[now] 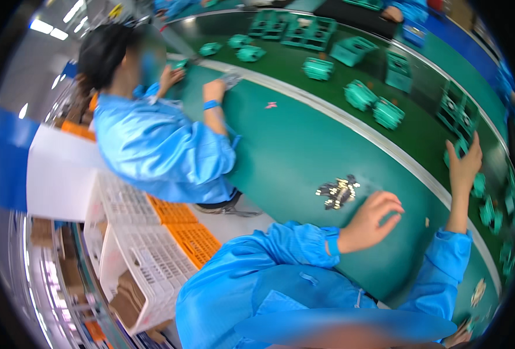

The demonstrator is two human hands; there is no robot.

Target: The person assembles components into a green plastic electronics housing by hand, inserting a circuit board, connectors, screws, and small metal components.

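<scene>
My right hand (466, 164) reaches over the belt at the right, thumb and fingers spread apart. A green plastic housing (459, 145) shows just behind those fingers; whether they touch it I cannot tell. Above the green worktop (304, 148) hovers my left hand (371, 221), its fingers loosely bent, the thumb apart and nothing visible in it. Beside that hand lies a small heap of dark and brass-coloured metal parts (338, 192).
Green housings (389, 113) and green trays (351, 50) stand along the dark green belt (420, 93). A pale rail (350, 121) divides belt from worktop. At the left a co-worker in blue (158, 145) handles parts. White crates (147, 256) and an orange crate (187, 232) stand behind.
</scene>
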